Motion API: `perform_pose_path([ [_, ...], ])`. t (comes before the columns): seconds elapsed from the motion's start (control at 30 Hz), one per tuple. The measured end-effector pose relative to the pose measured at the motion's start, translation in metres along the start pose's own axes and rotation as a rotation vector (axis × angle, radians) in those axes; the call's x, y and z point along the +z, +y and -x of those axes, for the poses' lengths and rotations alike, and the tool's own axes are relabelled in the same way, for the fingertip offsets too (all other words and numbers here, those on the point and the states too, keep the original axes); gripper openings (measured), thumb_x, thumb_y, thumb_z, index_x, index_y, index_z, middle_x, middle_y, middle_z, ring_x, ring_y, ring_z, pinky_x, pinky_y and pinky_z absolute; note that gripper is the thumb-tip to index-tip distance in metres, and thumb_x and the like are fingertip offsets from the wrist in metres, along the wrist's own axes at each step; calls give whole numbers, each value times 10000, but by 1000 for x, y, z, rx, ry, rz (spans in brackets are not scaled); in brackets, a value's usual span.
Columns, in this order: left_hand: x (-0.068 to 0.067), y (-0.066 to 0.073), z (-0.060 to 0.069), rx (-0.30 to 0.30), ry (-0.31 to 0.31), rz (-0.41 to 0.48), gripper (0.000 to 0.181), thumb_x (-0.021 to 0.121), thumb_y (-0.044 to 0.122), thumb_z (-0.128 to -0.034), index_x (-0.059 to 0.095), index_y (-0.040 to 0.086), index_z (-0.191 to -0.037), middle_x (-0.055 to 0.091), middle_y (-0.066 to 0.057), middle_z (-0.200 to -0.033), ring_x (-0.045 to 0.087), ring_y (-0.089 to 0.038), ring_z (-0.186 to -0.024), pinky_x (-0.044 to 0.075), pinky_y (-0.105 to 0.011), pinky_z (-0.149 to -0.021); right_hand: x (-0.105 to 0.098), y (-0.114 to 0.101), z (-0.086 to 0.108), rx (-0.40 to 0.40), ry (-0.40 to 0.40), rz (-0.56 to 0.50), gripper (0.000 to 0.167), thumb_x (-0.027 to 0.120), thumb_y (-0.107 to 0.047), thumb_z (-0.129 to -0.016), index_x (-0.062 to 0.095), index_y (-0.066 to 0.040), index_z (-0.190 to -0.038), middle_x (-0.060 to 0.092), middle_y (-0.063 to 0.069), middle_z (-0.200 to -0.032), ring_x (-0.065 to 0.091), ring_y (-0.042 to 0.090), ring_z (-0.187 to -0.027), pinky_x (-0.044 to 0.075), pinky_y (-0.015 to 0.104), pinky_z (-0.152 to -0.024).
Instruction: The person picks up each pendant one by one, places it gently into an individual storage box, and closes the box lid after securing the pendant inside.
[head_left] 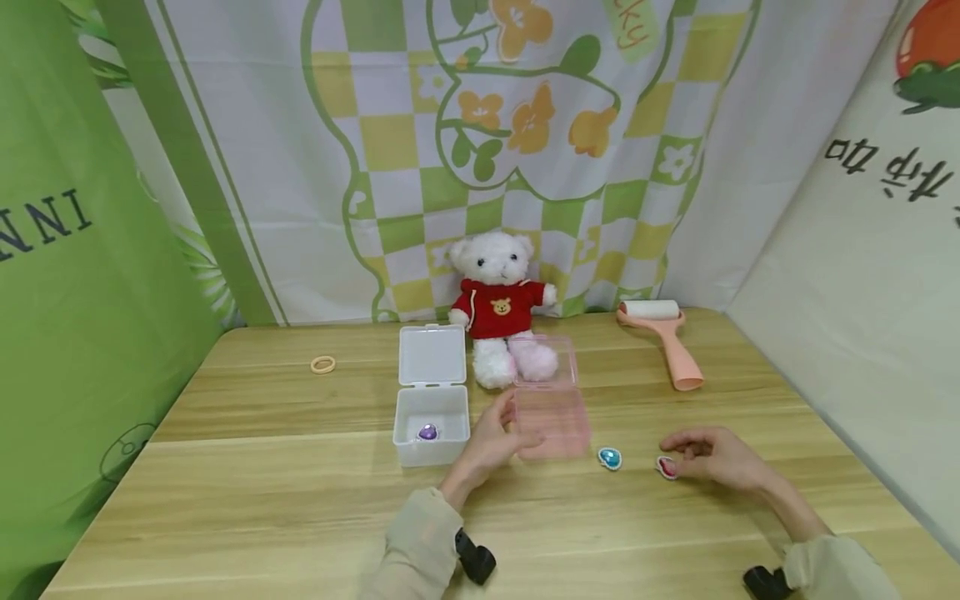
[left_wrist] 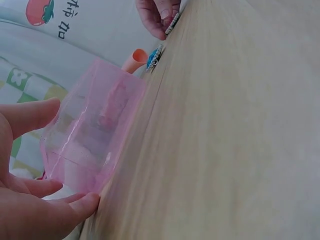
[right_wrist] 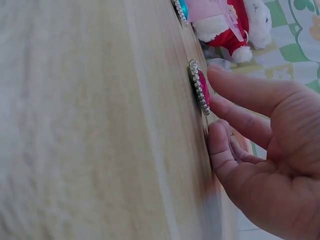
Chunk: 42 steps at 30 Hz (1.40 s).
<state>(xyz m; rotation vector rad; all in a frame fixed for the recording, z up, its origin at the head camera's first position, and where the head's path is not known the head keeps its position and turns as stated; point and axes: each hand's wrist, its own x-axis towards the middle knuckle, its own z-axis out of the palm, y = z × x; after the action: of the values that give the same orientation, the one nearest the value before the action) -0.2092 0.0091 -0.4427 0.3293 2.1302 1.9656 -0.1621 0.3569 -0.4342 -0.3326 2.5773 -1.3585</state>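
A red heart-shaped gem with a beaded rim lies on the table by the thumb of my right hand. The right wrist view shows the thumb and fingers spread around one side of this gem, with no clear pinch. My left hand is at the left side of an open pink clear box. In the left wrist view, its fingertips touch the box, thumb extended. A blue heart gem lies between the pink box and the red gem. A purple gem is inside the open white box.
A white teddy bear in a red hoodie sits behind the boxes, against the patterned curtain. An orange-handled lint roller lies at the back right. On the left lies a small beige ring. Cloth walls enclose the table's sides.
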Motion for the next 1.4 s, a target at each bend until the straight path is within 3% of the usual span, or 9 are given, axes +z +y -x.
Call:
perform_pose_path([
  [0.4,1,3,0,1,-7,-2,812,775,62,-744,372,41,-1448,398,-282,-1414,369,-419,-1308,302,-527,-1072,7,-6,1,-108,51,188,233,785,-147,-790,686,-32,-966,596,-24,-787,495,29,-682,421,221,-558],
  [0.8,1,3,0,-22,-11,-1,825,783,76,-742,363,48,-1451,400,-270,-1414,366,-402,-1311,304,-519,-1073,7,-4,0,-146,44,69,191,722,-58,-836,609,38,-955,652,39,-827,583,44,-727,475,222,-613],
  [1.2,0,6,3,-19,1,2,822,781,71,-743,358,47,-1447,387,-278,-1417,356,-424,-1313,301,-534,-1069,5,-9,-2,-83,31,-12,261,695,-87,-871,578,83,-1030,674,99,-889,627,69,-792,510,234,-672],
  [1.4,-1,4,1,-23,3,2,811,773,67,-732,363,53,-1431,434,-260,-1339,418,-396,-1232,372,-515,-1002,5,-21,-3,-11,22,-104,336,662,-111,-903,535,114,-1118,649,133,-948,625,94,-825,531,264,-705],
])
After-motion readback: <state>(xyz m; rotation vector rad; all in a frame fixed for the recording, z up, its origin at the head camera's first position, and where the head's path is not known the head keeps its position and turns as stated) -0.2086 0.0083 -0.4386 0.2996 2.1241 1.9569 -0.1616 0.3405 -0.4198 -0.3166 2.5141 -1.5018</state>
